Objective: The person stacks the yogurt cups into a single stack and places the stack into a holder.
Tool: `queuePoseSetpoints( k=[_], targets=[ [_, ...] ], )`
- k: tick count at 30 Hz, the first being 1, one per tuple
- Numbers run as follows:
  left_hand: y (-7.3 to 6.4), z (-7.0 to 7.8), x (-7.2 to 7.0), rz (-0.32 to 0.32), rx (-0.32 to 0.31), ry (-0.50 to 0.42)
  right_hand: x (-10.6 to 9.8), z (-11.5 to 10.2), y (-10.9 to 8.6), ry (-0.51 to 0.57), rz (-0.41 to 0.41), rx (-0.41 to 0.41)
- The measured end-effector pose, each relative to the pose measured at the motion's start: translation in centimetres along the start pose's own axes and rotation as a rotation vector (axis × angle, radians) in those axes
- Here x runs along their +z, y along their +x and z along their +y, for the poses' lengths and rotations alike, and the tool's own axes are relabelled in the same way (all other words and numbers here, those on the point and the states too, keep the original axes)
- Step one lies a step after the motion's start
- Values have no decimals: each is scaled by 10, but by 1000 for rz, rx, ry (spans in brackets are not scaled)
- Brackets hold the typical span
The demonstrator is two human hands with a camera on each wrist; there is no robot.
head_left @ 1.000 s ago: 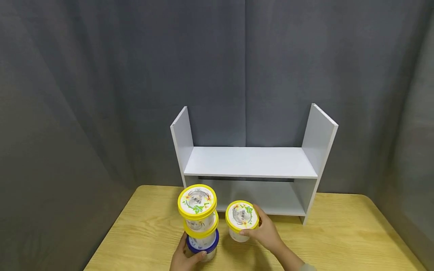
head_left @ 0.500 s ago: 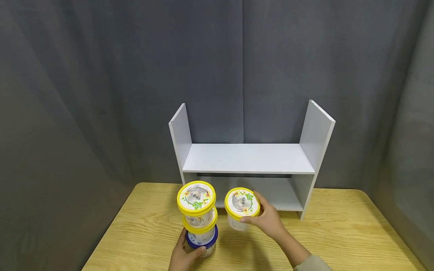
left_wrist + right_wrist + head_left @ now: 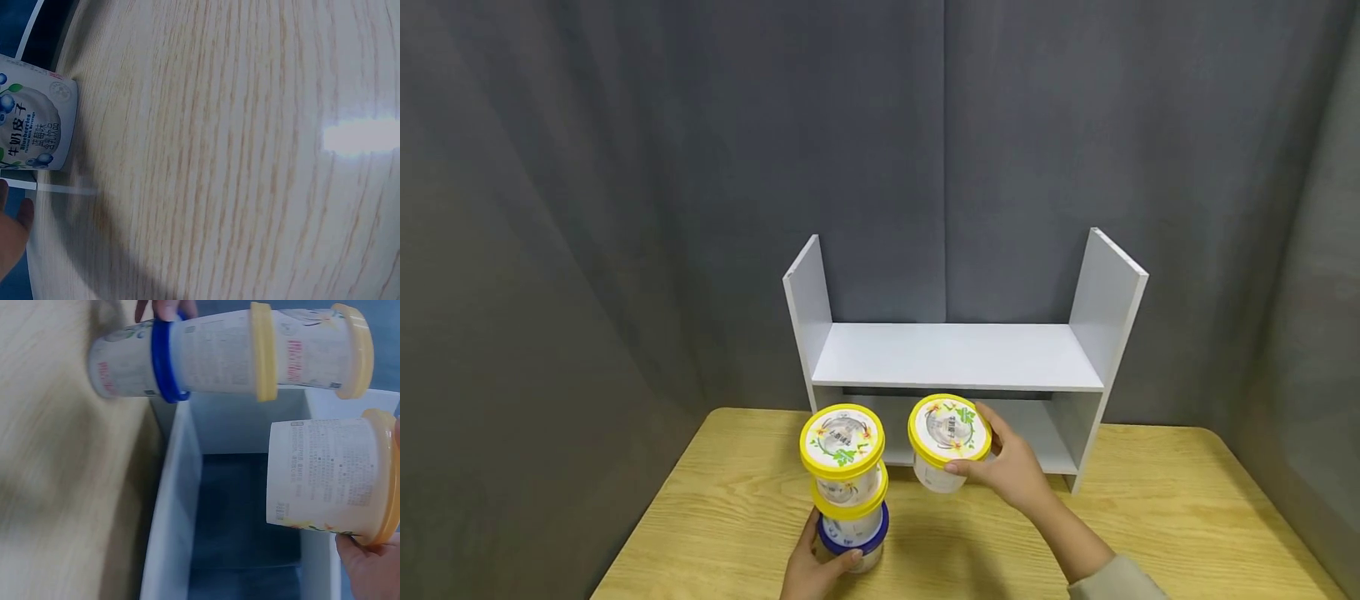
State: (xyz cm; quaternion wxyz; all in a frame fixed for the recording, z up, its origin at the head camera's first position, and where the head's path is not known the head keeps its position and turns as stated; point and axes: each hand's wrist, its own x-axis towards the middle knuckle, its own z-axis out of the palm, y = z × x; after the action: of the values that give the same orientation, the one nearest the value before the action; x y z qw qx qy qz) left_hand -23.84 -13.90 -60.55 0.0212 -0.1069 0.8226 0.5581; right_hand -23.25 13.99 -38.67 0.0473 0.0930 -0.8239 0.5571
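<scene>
- So the solo tub, yellow lid, is up in the air over the wooden table, at about 2 o'clock from the stack and not touching it.
- Right hand has it from 4 o'clock, thumb and fingers pinching it around the lid.
- The stack is 3 high: blue-lidded tub at the bottom, then the middle tub and top tub, both with yellow lids.
- Left hand is at 7 o'clock of the stack, thumb and fingers curled round the blue-lidded tub.
- White shelf unit sits at 12 o'clock, grey curtain behind.
</scene>
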Motion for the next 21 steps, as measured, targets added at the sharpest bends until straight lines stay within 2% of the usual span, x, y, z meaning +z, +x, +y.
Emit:
queuePoseSetpoints(
  k=[8, 21],
  targets=[
    [-6, 9, -1, -20, 14, -25, -9, -17, 3, -17, -14, -7],
    [-2, 6, -2, -11, 5, -11, -19, -51, 11, -48, -4, -81]
  ],
)
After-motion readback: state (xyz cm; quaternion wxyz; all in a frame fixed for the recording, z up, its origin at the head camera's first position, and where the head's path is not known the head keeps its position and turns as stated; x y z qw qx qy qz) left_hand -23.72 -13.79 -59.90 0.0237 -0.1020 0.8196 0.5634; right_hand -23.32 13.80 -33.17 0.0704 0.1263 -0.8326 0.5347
